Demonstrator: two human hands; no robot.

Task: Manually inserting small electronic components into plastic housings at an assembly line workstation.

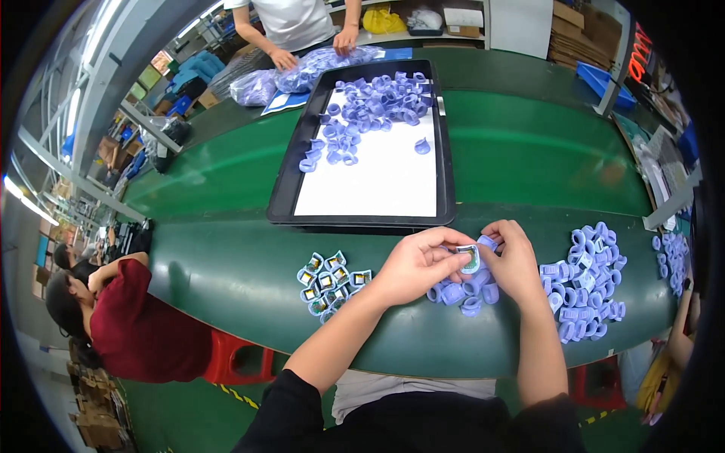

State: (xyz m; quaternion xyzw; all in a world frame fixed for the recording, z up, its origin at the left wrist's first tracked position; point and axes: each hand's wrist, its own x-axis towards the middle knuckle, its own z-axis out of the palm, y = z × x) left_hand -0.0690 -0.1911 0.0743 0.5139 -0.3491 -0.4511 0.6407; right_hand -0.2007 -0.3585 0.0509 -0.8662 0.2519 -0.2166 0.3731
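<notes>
Together, left hand (414,266) and right hand (513,260) pinch one small square part (470,259); forearms converge.

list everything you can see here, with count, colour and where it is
table: one, green, fills the middle of the view
tray: one, black with a white sheet inside, middle of the table
rings on tray: many, lilac, heaped at the tray's far end
fitted pieces: a small cluster, lilac with pale inserts, left of the hands
loose rings: a few, lilac, under the hands
ring pile: many, lilac, right of the hands
plastic bags: two or so, clear with lilac parts, far edge, under another person's hands
person in red top: one, lower left
stools: two, red, under the near edge
left hand: pinches a small piece with a pale insert
right hand: fingertips on the same piece
</notes>
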